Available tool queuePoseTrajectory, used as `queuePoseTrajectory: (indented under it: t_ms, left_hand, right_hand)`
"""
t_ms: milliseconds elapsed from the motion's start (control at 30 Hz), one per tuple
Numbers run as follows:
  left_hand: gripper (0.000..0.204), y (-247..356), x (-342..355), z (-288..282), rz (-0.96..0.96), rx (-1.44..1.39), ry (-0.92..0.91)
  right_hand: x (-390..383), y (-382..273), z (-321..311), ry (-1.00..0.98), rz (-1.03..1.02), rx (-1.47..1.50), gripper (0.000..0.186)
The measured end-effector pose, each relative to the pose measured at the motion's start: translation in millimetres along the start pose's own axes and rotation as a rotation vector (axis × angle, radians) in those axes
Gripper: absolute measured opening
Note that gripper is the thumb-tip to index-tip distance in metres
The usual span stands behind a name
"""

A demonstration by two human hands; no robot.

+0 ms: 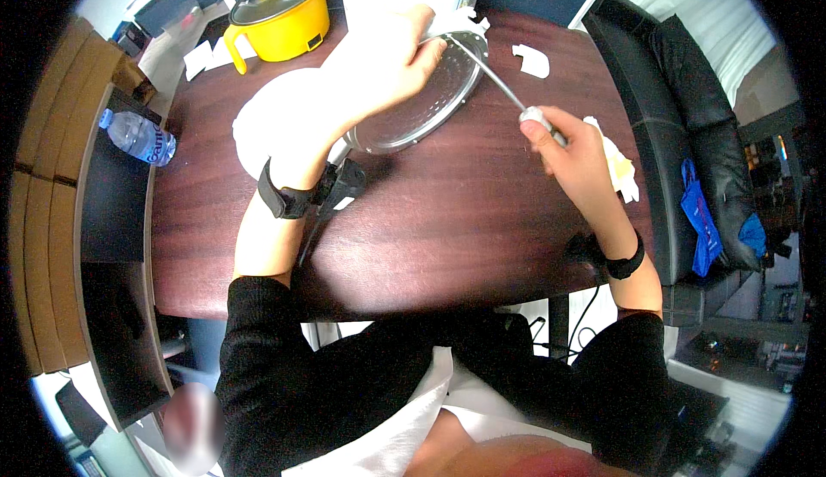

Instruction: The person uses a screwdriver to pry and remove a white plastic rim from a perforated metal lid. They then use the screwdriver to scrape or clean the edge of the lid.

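Note:
My left hand (383, 68) reaches over the dark wooden table with its fingers closed at the far rim of a round, grey-rimmed disc (430, 103). The disc is tilted, and small dots or holes pattern its face. In my right hand (575, 154) is a screwdriver (495, 77), gripped by its pale handle. Its thin metal shaft points up and left, with the tip at the disc's rim beside my left fingers. A rounded white piece (271, 120) lies partly hidden under my left forearm. Behind the disc stands a white tub-shaped appliance (387, 0) with a dark inside.
A yellow pot (288, 34) with a glass lid stands at the back left, near white paper scraps. A curved white piece (532, 61) lies back right; crumpled white-and-yellow material (618, 167) is at the right edge. A water bottle (140, 138) lies left. A black sofa (628, 90) borders the right.

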State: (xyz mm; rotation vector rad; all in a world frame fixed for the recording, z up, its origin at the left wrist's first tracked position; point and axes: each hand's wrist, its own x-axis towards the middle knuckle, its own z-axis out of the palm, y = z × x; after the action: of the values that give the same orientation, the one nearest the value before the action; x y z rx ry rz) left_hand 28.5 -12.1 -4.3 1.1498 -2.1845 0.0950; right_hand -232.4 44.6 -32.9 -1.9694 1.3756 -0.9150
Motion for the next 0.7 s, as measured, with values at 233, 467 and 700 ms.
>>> queuePoseTrajectory:
  t_ms: [233, 467, 700]
  left_hand:
    - [0.032, 0.9, -1.7, -1.3, -0.016, 0.031, -0.014]
    - [0.031, -1.2, -0.6, 4.7, 0.017, 0.063, 0.037]
    - [0.035, 0.9, 0.8, -2.9, -0.029, -0.031, -0.029]
  right_hand:
    - [11.0, -7.5, -14.7, 0.186, -0.358, -0.493, 0.027]
    - [-7.6, -1.1, 18.1, -0.417, 0.46, 0.937, 0.04]
    - [-3.4, -1.0, 6.8, -0.16, 0.216, 0.226, 0.037]
